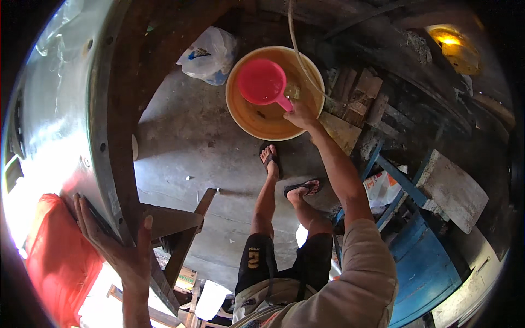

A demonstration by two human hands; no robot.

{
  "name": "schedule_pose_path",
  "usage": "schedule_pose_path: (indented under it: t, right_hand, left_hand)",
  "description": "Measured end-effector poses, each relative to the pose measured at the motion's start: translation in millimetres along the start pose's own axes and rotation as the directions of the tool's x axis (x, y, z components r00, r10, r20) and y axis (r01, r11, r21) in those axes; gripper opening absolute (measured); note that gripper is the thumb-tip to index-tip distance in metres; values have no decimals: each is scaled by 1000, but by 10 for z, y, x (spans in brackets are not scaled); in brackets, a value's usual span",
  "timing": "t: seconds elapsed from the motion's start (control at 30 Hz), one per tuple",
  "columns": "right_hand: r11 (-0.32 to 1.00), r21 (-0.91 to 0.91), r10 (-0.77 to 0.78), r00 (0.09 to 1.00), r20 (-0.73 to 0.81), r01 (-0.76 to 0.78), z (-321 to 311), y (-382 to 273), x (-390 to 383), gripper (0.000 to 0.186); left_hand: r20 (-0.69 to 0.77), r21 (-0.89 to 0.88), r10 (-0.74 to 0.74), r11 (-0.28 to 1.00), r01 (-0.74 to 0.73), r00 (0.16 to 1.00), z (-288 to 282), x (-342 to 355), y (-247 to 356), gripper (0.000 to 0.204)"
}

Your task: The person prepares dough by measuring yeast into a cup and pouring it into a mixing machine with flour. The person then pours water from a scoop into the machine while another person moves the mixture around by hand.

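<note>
My right hand (301,116) is closed around the handle of a pink plastic water dipper (262,81). The dipper's round bowl is over a wide orange-brown tub (246,123) that seems to hold water. Whether the bowl touches the water, I cannot tell. At the left, my left hand (121,252) rests on the edge of a metal-topped table (82,136). Its fingers are stretched along the edge and the thumb stands apart, with nothing held. A red plastic bag (57,268) lies beside that hand.
A pale hose (298,49) hangs down into the tub. Left of the tub sits a white plastic bag (210,54). Wood pieces (363,90) lie at its right. A blue wooden frame (402,180) stands on my right. My sandalled feet are on the concrete floor (191,131) near the tub.
</note>
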State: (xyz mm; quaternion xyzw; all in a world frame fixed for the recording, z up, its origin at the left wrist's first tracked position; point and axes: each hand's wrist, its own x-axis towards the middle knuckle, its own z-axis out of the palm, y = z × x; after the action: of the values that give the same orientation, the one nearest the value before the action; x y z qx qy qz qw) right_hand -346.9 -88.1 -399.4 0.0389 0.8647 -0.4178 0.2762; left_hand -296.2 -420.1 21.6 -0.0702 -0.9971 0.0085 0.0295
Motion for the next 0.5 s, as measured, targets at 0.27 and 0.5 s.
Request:
schedule_pose_path:
  t: [0.27, 0.5]
  right_hand:
    - [994, 97, -53, 999, -3, 53, -474, -367, -670, 36]
    - [967, 127, -213, 974, -83, 222, -983, -786, -1672, 31]
  left_hand:
    - [-12, 32, -16, 999, 17, 1000, -46, -8, 34, 90]
    - [-79, 19, 37, 999, -36, 996, -75, -51, 32, 87]
